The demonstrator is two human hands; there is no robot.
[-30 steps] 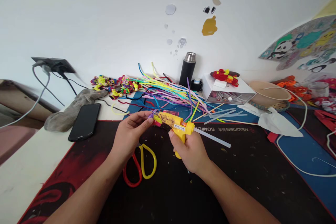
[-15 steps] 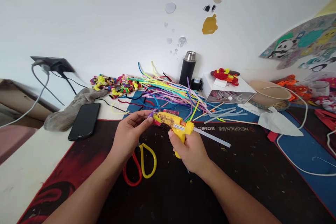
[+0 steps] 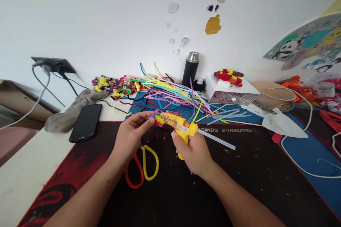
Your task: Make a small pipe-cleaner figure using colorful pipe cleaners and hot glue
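Observation:
My right hand (image 3: 194,150) is wrapped round the handle of a yellow hot glue gun (image 3: 176,122), whose nozzle end points left. A translucent glue stick (image 3: 217,139) sticks out of its back. Between the thumb and fingers of my left hand (image 3: 133,129) is a small pipe-cleaner piece (image 3: 159,119) in purple, yellow and pink. The nozzle tip is right at this piece; whether they touch I cannot tell. Below my left hand lie scissors (image 3: 144,165) with one red and one yellow handle, their blades mostly hidden.
Colourful pipe cleaners (image 3: 173,90) are heaped behind my hands, with small pipe-cleaner figures (image 3: 117,87) to their left. A black thermos (image 3: 191,69) and a white drawer box (image 3: 231,92) stand by the wall. A phone (image 3: 85,123) lies left; loose glue sticks (image 3: 230,116) lie right.
The glue gun and my right hand have shifted very slightly right, away from the pipe-cleaner piece. My left hand stays almost still.

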